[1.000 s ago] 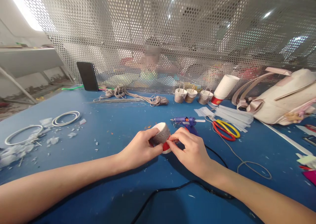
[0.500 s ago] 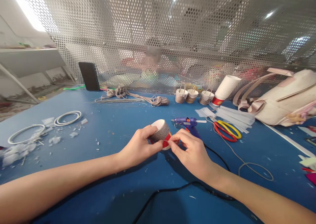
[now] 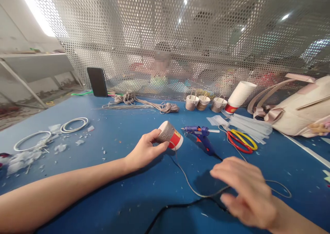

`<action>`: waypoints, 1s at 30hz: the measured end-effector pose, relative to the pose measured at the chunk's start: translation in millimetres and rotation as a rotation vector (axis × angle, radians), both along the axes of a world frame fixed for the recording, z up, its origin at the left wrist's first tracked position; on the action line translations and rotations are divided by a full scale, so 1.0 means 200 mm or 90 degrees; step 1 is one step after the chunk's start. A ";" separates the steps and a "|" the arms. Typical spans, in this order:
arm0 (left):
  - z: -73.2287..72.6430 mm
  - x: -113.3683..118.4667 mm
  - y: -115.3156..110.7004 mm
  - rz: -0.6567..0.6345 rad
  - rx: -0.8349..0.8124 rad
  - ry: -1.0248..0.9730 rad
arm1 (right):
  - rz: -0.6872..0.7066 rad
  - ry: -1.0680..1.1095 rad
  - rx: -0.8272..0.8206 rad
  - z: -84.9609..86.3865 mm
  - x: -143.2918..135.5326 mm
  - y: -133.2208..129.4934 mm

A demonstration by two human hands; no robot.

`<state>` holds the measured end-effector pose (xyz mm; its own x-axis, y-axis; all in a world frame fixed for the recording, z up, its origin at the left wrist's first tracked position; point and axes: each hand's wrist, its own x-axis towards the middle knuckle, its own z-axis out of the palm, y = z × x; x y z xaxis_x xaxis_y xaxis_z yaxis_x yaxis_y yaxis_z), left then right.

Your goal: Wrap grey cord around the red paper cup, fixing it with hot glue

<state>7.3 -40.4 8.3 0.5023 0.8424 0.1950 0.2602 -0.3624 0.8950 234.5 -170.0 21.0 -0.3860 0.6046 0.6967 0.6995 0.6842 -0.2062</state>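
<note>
A paper cup (image 3: 167,133), partly wrapped in grey cord and red near its white rim, lies tilted in my left hand (image 3: 145,148), thumb and fingers around it. From the cup a thin grey cord (image 3: 186,179) trails over the blue table toward the right. My right hand (image 3: 244,189) is off the cup, at the lower right above the cord; it is blurred, its fingers apart. Just right of the cup lies a blue glue gun (image 3: 201,134) with a clear stick in its back end.
Red and yellow scissors (image 3: 241,141) and clear glue sticks (image 3: 251,125) lie at the right. Behind are small wrapped cups (image 3: 192,102), stacked cups (image 3: 241,95), cord bundles (image 3: 165,107) and a phone (image 3: 97,82). White rings (image 3: 74,125) lie left. A black cable (image 3: 177,205) crosses the front.
My right hand has let go at the cup and moved right and toward me, fingers now apart. The trailing cord now shows between them. My left hand still holds the cup, which has turned slightly.
</note>
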 end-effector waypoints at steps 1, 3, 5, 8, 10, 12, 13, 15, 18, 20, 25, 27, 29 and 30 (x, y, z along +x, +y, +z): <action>0.00 0.00 0.00 -0.002 0.001 0.002 | -0.064 0.055 -0.040 -0.01 0.05 0.02; -0.01 0.00 0.00 -0.006 0.002 0.006 | -0.211 0.139 -0.141 -0.04 0.14 0.08; -0.01 0.01 0.00 -0.008 0.000 0.011 | -0.304 0.187 -0.269 -0.07 0.18 0.16; -0.01 0.02 -0.01 -0.022 -0.017 0.014 | -0.262 0.225 -0.399 -0.11 0.18 0.30; -0.01 0.02 -0.02 -0.037 -0.028 0.011 | -0.218 0.232 -0.436 -0.14 0.15 0.38; -0.01 0.02 -0.02 -0.042 -0.036 0.007 | -0.219 0.230 -0.441 -0.16 0.11 0.45; -0.01 0.02 -0.01 -0.041 -0.042 0.007 | -0.231 0.228 -0.437 -0.17 0.10 0.48; -0.02 0.02 -0.01 -0.039 -0.058 0.006 | -0.247 0.226 -0.420 -0.18 0.08 0.51; -0.03 0.02 0.00 -0.037 -0.079 0.006 | -0.251 0.233 -0.400 -0.18 0.06 0.49; -0.03 0.02 0.01 -0.036 -0.084 0.008 | -0.254 0.233 -0.393 -0.17 0.05 0.43; -0.05 0.01 0.02 -0.020 -0.063 0.019 | -0.195 0.218 -0.312 -0.11 -0.03 0.26; -0.05 0.01 0.02 -0.019 -0.051 0.025 | -0.148 0.197 -0.292 -0.09 -0.07 0.22; -0.05 0.02 0.02 -0.021 -0.036 0.031 | -0.121 0.178 -0.292 -0.07 -0.10 0.21; -0.05 0.02 0.01 -0.022 -0.029 0.035 | -0.116 0.172 -0.287 -0.06 -0.11 0.20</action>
<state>10.9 -37.7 -2.0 0.5397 0.8321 0.1279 0.2979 -0.3308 0.8954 212.7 -129.3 9.2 -0.0910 0.9058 0.4137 0.6793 0.3603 -0.6393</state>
